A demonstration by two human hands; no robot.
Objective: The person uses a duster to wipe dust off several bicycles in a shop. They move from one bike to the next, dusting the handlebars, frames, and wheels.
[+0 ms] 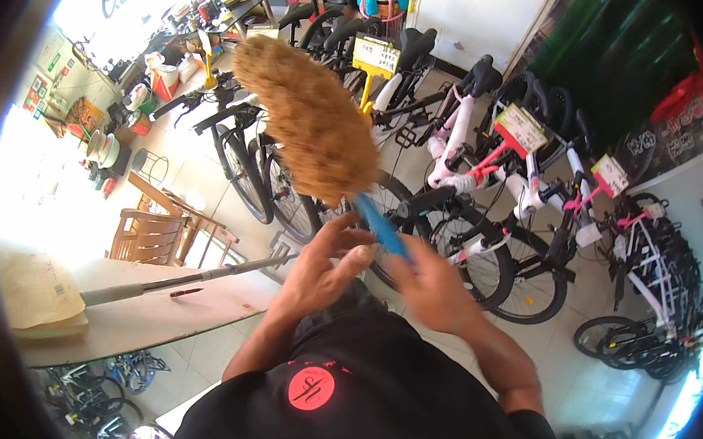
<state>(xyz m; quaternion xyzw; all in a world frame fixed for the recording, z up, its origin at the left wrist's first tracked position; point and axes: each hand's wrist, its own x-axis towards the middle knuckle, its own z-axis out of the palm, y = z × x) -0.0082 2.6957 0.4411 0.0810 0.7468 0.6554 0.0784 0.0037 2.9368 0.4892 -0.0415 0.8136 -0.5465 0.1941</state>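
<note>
A fluffy brown duster [312,122] with a blue handle [382,226] is raised in front of me, its head tilted up to the left. My right hand [431,284] is closed around the lower end of the handle. Just left of the handle is my left hand [330,266], its fingers spread and partly curled, holding nothing. Behind the duster stand several bicycles with black handlebars; a white-framed bicycle [458,131] is to the right of it. A yellow sign holder [376,61] and a red one [518,134] bear handwritten cards. The duster hides parts of the bicycles.
At the left, a white tabletop [212,309] bears a pen [187,292], a stack of paper [42,299] and a metal pole [162,285]. Beyond it are a wooden chair [147,235] and a stool [149,165]. More bicycles [663,279] crowd the right side.
</note>
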